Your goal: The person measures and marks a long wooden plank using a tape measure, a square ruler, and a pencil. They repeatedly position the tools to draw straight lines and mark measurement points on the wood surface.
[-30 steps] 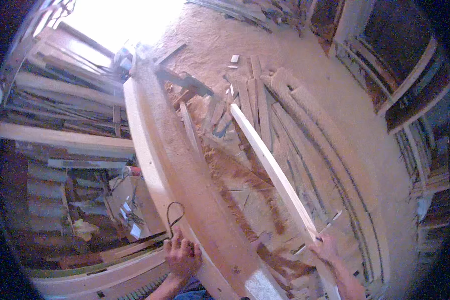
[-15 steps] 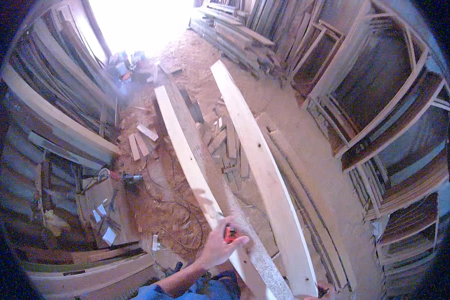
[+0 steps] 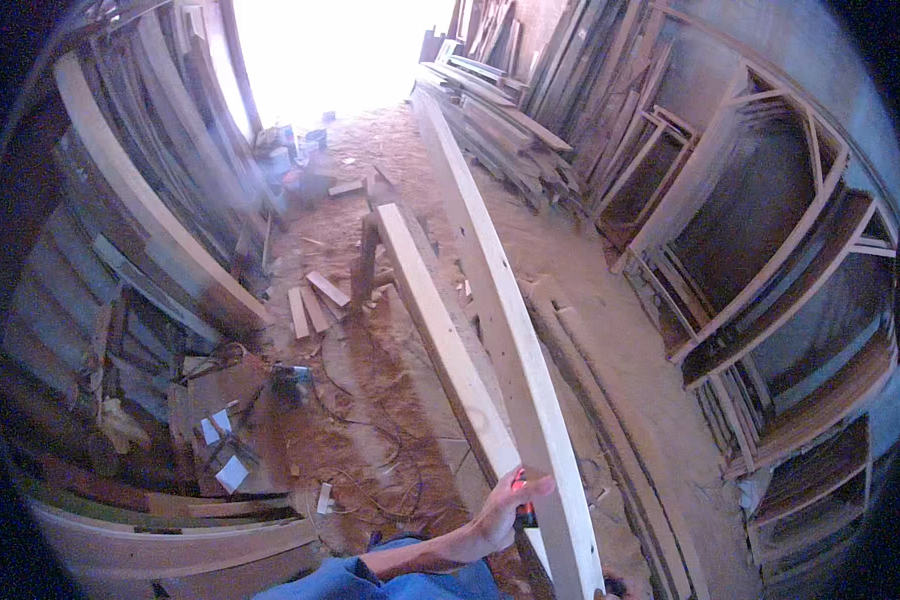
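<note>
My left hand (image 3: 495, 520) is closed around a small red and black tool (image 3: 526, 514), its exact kind partly hidden by the fingers. The thumb lies against the side of a long pale wooden plank (image 3: 515, 345), which is tilted up on its edge and runs away from me. At the bottom edge, only a bit of my right hand (image 3: 601, 595) shows, at the plank's near end and apparently gripping it. Left of this plank, a second pale board (image 3: 440, 335) lies lengthwise on a darker wooden support.
Lumber (image 3: 510, 130) is piled at the far right, and wooden frames (image 3: 770, 290) lean along the right wall. Offcuts (image 3: 315, 305) and cables lie on the sawdust-covered floor at left. A power tool (image 3: 290, 375) rests near a low box (image 3: 225, 425). Long timbers (image 3: 610, 420) lie on the right.
The plank on the right has tipped up onto its edge and swung left, closer to the other board. My left hand has moved right and down to it, still holding the red and black tool.
</note>
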The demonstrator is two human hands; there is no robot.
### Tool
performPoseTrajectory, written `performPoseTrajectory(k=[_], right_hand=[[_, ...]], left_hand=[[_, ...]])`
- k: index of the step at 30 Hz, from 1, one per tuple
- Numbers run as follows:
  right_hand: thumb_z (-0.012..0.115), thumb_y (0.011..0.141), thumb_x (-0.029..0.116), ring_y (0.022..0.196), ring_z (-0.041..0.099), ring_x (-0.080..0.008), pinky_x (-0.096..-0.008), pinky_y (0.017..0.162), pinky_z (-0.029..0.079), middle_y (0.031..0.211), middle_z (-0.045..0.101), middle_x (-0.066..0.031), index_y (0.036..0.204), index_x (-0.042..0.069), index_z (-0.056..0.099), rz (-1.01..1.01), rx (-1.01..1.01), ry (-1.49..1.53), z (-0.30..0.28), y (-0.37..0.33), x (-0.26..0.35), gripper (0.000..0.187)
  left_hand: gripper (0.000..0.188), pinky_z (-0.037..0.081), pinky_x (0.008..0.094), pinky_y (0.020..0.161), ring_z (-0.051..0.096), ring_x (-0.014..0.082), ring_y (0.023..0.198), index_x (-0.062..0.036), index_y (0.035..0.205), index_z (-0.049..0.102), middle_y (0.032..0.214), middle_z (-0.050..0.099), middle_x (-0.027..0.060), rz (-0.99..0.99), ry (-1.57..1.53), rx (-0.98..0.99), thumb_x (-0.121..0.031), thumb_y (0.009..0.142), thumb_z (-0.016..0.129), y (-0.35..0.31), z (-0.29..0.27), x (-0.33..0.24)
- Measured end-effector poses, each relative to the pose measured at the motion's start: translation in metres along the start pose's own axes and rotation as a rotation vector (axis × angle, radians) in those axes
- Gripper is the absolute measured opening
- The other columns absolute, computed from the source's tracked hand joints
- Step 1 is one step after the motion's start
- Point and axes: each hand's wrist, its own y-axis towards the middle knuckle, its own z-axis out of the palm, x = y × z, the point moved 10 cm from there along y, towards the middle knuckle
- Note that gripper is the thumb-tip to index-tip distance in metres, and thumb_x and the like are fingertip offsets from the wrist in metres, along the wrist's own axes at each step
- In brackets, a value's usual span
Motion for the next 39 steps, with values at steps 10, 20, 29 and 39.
performPoseTrajectory(k=[10,20,29,39], right_hand=[[0.079,0.086,0.038,0.076,0.062,-0.0243,-0.0431,0.065,0.051,0.086,0.065,-0.0054,0.120,0.006,0.066,0.141,-0.449,-0.510,0.015,-0.109,0.020,0.049],[0.079,0.083,0.030,0.070,0.061,-0.0355,-0.0495,0.064,0.047,0.075,0.061,-0.0134,0.104,0.008,0.068,-0.370,-0.392,-0.976,0.050,-0.074,0.045,0.032],[0.078,0.085,0.027,0.074,0.064,-0.0334,-0.0464,0.068,0.052,0.084,0.068,-0.0148,0.115,0.006,0.069,-0.282,-0.518,-1.072,0.023,-0.018,-0.030,0.038],[0.088,0.072,0.036,0.082,0.069,-0.0330,-0.0490,0.071,0.051,0.083,0.071,-0.0103,0.095,0.008,0.071,-0.167,-0.501,-0.895,0.017,0.063,-0.050,0.041]], left_hand=[[0.037,0.050,0.0260,0.068,0.059,0.0061,0.077,-0.0129,0.111,0.068,0.089,0.064,-0.0055,0.101,0.141,-0.306,-0.043,0.092,0.078,0.009,-0.036,-0.046],[0.042,0.046,0.0260,0.067,0.058,0.0080,0.075,-0.0109,0.108,0.072,0.090,0.066,-0.0044,0.048,0.322,-0.467,-0.047,0.089,0.081,0.040,-0.108,-0.024],[0.066,0.051,0.0297,0.069,0.062,0.0111,0.079,-0.0057,0.108,0.070,0.090,0.068,0.0008,0.047,0.471,-0.581,-0.062,0.076,0.086,0.064,-0.130,-0.041],[0.058,0.056,0.0348,0.078,0.066,0.0156,0.091,0.0001,0.116,0.067,0.097,0.072,0.0087,-0.186,1.229,-0.306,-0.050,0.089,0.080,0.047,-0.186,-0.068]])
